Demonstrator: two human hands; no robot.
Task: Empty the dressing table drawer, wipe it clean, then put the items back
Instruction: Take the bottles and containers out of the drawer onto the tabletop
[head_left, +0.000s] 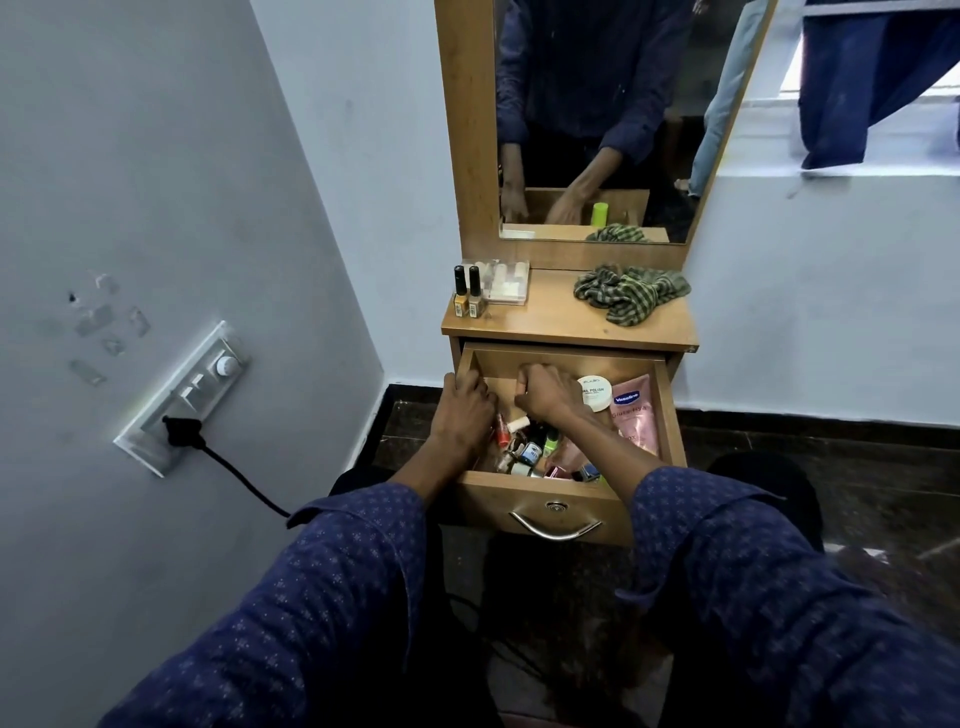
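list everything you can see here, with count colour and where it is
wooden drawer: one, light brown, pulled open under the tabletop
small mixed bottles: several, assorted colours, front of the drawer
round white nail polish remover tub: one, back right of the drawer
pink Vaseline tube: one, right side of the drawer
black-capped nail polish bottles: two, yellowish, tabletop left
clear plastic box: one, tabletop, beside those bottles
green checked cloth: one, crumpled, tabletop right
mirror: one, wooden frame, above the tabletop
white switchboard: one, left wall, black plug in it
left hand: on the drawer's left edge
right hand: fingers curled, inside the drawer
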